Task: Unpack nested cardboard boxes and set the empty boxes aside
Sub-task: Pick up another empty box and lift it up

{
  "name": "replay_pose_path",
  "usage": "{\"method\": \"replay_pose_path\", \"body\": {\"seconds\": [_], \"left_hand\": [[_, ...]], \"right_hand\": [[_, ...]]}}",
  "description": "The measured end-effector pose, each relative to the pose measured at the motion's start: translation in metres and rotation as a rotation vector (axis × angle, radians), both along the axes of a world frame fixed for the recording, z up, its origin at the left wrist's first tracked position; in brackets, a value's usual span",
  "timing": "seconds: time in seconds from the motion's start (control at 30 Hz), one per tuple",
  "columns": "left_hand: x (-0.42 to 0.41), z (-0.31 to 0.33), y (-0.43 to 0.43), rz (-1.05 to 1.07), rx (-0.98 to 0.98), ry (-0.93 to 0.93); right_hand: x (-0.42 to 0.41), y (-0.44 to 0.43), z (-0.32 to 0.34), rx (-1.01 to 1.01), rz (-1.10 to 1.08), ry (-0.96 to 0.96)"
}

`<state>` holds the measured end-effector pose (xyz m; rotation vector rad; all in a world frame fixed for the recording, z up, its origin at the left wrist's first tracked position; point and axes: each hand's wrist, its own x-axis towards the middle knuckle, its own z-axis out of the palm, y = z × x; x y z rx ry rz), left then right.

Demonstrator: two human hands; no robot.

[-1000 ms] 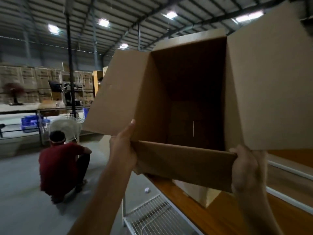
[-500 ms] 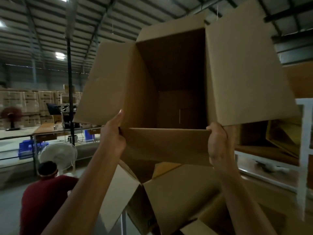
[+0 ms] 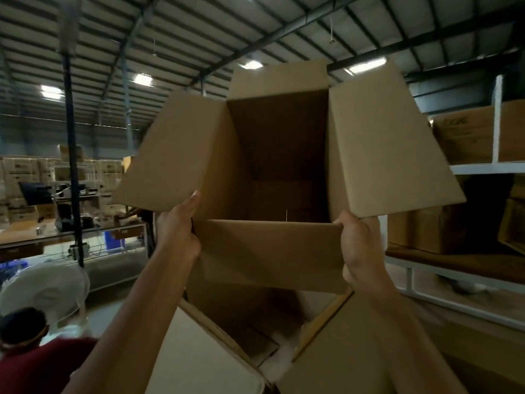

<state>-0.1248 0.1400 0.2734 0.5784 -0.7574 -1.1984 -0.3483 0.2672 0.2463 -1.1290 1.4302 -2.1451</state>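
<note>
Both hands, left hand [image 3: 177, 231] and right hand [image 3: 358, 245], clamp the empty inner box [image 3: 278, 166], now swung rightward, raised at 12 o'clock above the outer box [image 3: 326, 351]. Interior looks empty, dim; set-aside next.

Plain brown box [image 3: 270, 251] (dark inside), white fan [image 3: 45, 291].

Warehouse interior: corrugated metal roof [image 3: 176, 32] on steel trusses, stacked cartons [image 3: 25, 172] far left of the fingers, shelving [image 3: 483, 167] to their right.
</note>
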Motion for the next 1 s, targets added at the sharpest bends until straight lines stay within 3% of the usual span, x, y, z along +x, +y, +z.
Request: {"method": "replay_pose_path", "body": {"seconds": [0.23,0.43,0.67,0.9,1.0], "left_hand": [[0.019,-0.035,-0.150,-0.138,0.191,-0.204],[0.015,-0.075,-0.218,-0.334,0.271,-0.443],[0.030,-0.133,-0.224,-0.472,0.245,-1.017],[0.038,-0.164,-0.205,-0.316,0.138,-1.193],[0.044,-0.151,-0.208,-0.303,0.109,-1.195]], "right_hand": [[0.055,-0.078,-0.023,0.178,-0.099,-0.113],[0.074,-0.119,-0.063,0.264,-0.162,-0.374],[0.082,-0.133,-0.116,0.413,-0.190,-0.599],[0.110,-0.113,-0.145,0.573,-0.138,-0.492],[0.123,-0.104,-0.137,0.618,-0.150,-0.348]]}}
